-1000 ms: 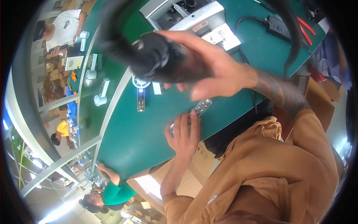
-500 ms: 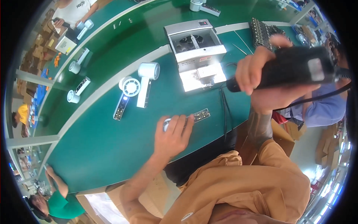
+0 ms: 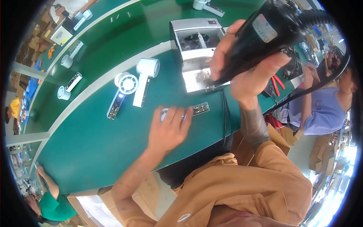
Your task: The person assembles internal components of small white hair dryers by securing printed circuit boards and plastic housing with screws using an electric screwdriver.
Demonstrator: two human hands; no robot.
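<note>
My right hand [image 3: 247, 85] is wrapped round a black electric screwdriver [image 3: 251, 43]. The driver slants down to the left, its lower end at the lit front of a silver screw feeder [image 3: 197, 60]; the bit's exact contact is hard to make out. On the green bench my left hand [image 3: 168, 128] closes over a small handheld fan [image 3: 164, 113], mostly hidden under the fingers. Its exposed circuit board [image 3: 201, 109] sticks out to the right. Farther left lie two more fans: one with a round grille [image 3: 127, 84] and a lit board, the other with a pale cylindrical head [image 3: 148, 67].
Black cables [image 3: 224, 117] hang over the bench's near edge. Red-handled pliers [image 3: 278, 85] lie to the right. Several fan units rest on the dark green strip beyond the pale rail [image 3: 109, 73]. A person in a lavender top [image 3: 325, 109] sits at the right.
My right hand has moved left and tilted the screwdriver from nearly level to tip-down, at the feeder's front. My left hand keeps its hold on the fan. The whole view has shifted slightly.
</note>
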